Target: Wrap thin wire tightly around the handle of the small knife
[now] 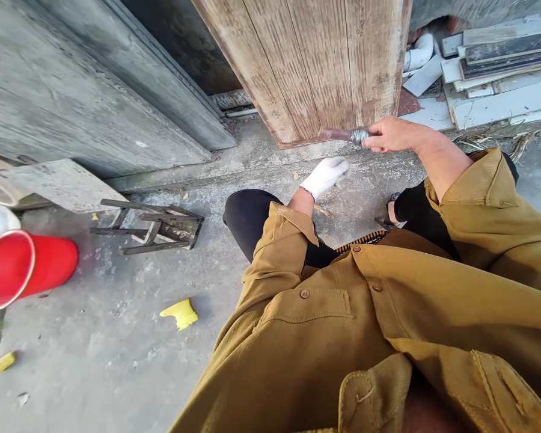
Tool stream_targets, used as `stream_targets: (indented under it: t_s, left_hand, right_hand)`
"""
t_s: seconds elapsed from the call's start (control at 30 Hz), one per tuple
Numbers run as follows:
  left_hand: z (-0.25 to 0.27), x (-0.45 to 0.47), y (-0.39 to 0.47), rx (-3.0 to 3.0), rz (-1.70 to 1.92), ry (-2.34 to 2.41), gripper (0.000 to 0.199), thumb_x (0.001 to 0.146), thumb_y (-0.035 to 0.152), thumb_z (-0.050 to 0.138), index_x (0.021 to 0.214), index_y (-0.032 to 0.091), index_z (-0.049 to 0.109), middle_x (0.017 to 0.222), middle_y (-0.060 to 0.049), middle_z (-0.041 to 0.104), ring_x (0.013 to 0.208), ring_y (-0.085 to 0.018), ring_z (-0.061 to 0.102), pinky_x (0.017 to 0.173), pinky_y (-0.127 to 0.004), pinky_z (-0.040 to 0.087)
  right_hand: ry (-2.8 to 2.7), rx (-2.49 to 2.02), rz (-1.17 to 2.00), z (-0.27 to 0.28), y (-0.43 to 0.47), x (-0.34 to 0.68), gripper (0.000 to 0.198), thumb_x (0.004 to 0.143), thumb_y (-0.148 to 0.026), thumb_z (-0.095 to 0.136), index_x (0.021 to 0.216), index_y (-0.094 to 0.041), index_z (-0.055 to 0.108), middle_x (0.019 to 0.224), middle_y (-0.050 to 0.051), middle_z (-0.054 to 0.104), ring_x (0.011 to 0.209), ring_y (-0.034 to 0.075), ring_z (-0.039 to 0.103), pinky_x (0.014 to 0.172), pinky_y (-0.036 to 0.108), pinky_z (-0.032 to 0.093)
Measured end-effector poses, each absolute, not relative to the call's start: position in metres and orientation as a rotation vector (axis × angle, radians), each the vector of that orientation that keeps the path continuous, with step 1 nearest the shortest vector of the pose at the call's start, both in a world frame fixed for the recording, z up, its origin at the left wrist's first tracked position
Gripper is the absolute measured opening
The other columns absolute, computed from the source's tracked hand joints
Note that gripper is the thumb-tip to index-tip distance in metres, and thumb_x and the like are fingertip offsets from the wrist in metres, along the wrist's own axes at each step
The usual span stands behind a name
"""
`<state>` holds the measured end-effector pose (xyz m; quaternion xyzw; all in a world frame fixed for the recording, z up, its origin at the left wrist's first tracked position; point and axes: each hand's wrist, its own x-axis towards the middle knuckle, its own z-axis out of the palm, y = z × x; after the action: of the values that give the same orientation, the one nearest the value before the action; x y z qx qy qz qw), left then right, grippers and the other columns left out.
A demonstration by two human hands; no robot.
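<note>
A brown, stick-like tool (336, 133) with silver wire wound round its middle points left from my right hand (390, 135), which is closed on one end of it. Its far end lies against or just in front of the lower edge of a worn wooden door panel (324, 66). My left hand (325, 175), in a white glove, is over the concrete just below the tool. Its fingers are curled together, and what they hold, if anything, is hidden. A small light-brown piece (323, 210) lies on the ground below that hand.
On the left are a small wooden stool (162, 225) tipped on its side, a red bucket (49, 264) and a pale board (63, 183). A yellow scrap (181, 313) lies on the concrete. Stacked planks (509, 72) and a white pipe (419, 53) are at the upper right.
</note>
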<state>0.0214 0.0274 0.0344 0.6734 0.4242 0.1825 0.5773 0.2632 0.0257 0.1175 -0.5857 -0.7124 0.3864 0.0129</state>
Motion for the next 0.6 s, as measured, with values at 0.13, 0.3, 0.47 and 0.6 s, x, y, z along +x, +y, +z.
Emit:
stream_targets:
  t_s: [0.13, 0.3, 0.47, 0.6]
  left_hand:
    - [0.047, 0.025, 0.010, 1.580, 0.279, 0.840, 0.024, 0.099, 0.020, 0.063, 0.074, 0.020, 0.061, 0.065, 0.000, 0.064, 0.052, -0.010, 0.049, 0.054, -0.026, 0.047]
    - [0.063, 0.017, 0.010, 1.832, 0.343, 0.806, 0.025, 0.098, 0.021, 0.060, 0.075, 0.020, 0.066, 0.072, -0.002, 0.068, 0.065, -0.013, 0.057, 0.069, -0.028, 0.051]
    - [0.071, 0.005, 0.023, 2.147, 0.400, 0.915, 0.019, 0.093, 0.021, 0.058, 0.078, 0.018, 0.068, 0.079, -0.004, 0.070, 0.083, -0.020, 0.066, 0.086, -0.032, 0.052]
    - [0.069, -0.006, 0.034, 2.246, 0.363, 0.976, 0.020, 0.094, 0.024, 0.054, 0.082, 0.017, 0.069, 0.084, -0.006, 0.072, 0.090, -0.023, 0.067, 0.091, -0.035, 0.052]
  right_hand:
    - [-2.067, -2.002, 0.896, 0.113, 0.031, 0.267, 0.054, 0.106, -0.065, 0.052, 0.124, -0.020, 0.076, 0.099, 0.018, 0.075, 0.103, 0.035, 0.066, 0.088, 0.045, 0.050]
    - [-2.227, -2.217, 0.658, 0.098, 0.036, 0.258, 0.051, 0.104, -0.058, 0.062, 0.130, -0.016, 0.075, 0.116, 0.023, 0.075, 0.121, 0.043, 0.064, 0.096, 0.048, 0.049]
    - [-2.682, -2.157, 0.800, 0.097, 0.013, 0.227, 0.038, 0.097, -0.051, 0.075, 0.108, -0.015, 0.083, 0.106, 0.020, 0.077, 0.108, 0.038, 0.071, 0.086, 0.043, 0.048]
    - [-2.926, -1.770, 0.995, 0.104, -0.014, 0.213, 0.029, 0.094, -0.049, 0.077, 0.100, -0.021, 0.084, 0.092, 0.011, 0.080, 0.087, 0.028, 0.071, 0.074, 0.037, 0.041]
